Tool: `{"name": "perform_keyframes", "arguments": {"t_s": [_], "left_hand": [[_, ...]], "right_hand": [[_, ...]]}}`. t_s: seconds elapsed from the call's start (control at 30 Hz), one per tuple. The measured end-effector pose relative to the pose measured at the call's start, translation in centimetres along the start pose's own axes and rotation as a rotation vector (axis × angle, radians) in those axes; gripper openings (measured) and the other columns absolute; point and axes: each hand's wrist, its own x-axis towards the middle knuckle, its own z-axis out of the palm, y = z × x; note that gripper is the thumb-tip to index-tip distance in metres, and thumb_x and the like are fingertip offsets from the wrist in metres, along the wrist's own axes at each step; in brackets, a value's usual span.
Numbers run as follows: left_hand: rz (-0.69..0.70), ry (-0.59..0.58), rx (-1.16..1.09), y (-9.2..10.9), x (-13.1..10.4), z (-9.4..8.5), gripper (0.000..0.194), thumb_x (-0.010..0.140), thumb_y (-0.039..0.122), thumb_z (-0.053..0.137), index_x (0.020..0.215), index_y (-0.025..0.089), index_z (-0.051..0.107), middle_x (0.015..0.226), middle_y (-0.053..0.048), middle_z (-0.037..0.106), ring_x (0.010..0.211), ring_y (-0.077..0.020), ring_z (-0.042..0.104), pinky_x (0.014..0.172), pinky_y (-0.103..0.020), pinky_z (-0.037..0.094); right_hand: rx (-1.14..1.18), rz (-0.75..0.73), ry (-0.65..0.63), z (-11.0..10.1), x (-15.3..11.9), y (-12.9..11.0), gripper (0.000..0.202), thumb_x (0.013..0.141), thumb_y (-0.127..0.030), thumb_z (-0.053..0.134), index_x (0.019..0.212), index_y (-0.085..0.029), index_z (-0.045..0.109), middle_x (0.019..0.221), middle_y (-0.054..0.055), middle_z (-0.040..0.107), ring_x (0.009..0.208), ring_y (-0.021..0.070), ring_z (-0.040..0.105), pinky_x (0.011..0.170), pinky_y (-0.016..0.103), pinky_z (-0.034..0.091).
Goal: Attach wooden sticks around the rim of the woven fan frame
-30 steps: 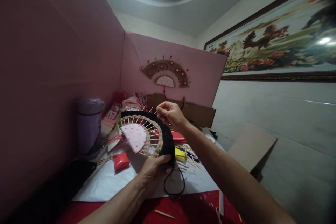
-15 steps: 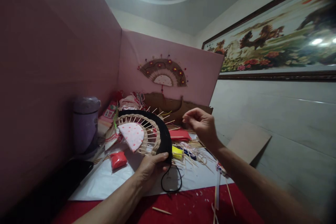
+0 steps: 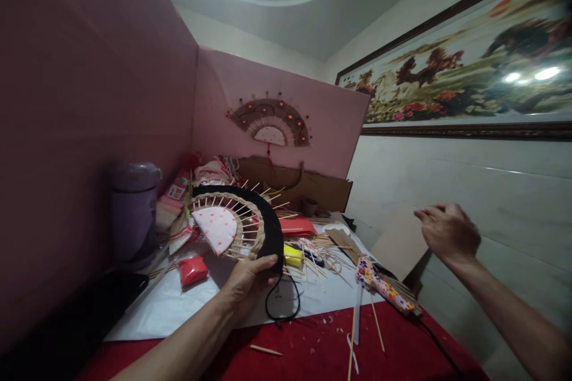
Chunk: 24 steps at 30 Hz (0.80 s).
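Fingers and thumb of my left hand (image 3: 250, 286) pinch the lower right end of a woven fan (image 3: 270, 220), which has a black outer band, bare sticks poking out and a white half-round centre with pink dots. A black cord (image 3: 283, 317) dangles in a loop below that hand. Out to the right, my right hand (image 3: 449, 231) is raised in the air, blurred, its fingers drawn together; whether they hold anything is too small to tell. Beneath and left of it lies a flower-patterned glue gun (image 3: 386, 292).
A finished fan (image 3: 272, 119) hangs on the pink panel. Loose sticks, a yellow packet (image 3: 293, 256) and a red packet (image 3: 193, 271) lie on white paper. At left stand a purple bottle (image 3: 134, 214) and a dark phone-like object (image 3: 107, 303).
My right hand has swung far to the right, away from the fan. The view has turned slightly right, bringing the whole glue gun into sight. My left hand still holds the fan.
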Motion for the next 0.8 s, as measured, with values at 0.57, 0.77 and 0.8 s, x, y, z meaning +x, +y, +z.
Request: {"name": "perform_keyframes", "arguments": {"t_s": [0.57, 0.77, 0.8], "left_hand": [[-0.004, -0.011, 0.005, -0.1, 0.3, -0.3, 0.021, 0.064, 0.010, 0.067, 0.084, 0.007, 0.063, 0.069, -0.007, 0.067, 0.053, -0.0108, 0.060, 0.039, -0.015, 0.043], [-0.003, -0.006, 0.002, 0.2, 0.1, -0.2, 0.020, 0.064, 0.009, 0.067, 0.084, 0.008, 0.062, 0.071, -0.006, 0.068, 0.053, -0.0104, 0.060, 0.039, -0.015, 0.044], [0.000, -0.006, 0.002, 0.2, 0.1, -0.1, 0.020, 0.064, 0.009, 0.067, 0.083, 0.008, 0.062, 0.071, -0.006, 0.067, 0.052, -0.0102, 0.060, 0.038, -0.015, 0.044]], "right_hand": [[1.079, 0.382, -0.906, 2.3, -2.0, -8.5, 0.027, 0.071, -0.015, 0.054, 0.097, -0.014, 0.061, 0.104, 0.016, 0.062, 0.093, 0.0233, 0.060, 0.082, 0.038, 0.046], [1.622, 0.739, -1.090, 0.4, -3.7, -11.4, 0.015, 0.072, -0.012, 0.060, 0.086, -0.015, 0.062, 0.086, 0.008, 0.066, 0.077, 0.0127, 0.063, 0.074, 0.025, 0.049], [1.641, 0.748, -1.119, 0.1, -4.1, -11.9, 0.016, 0.071, -0.013, 0.062, 0.087, -0.015, 0.061, 0.086, 0.008, 0.066, 0.076, 0.0122, 0.063, 0.073, 0.024, 0.049]]}}
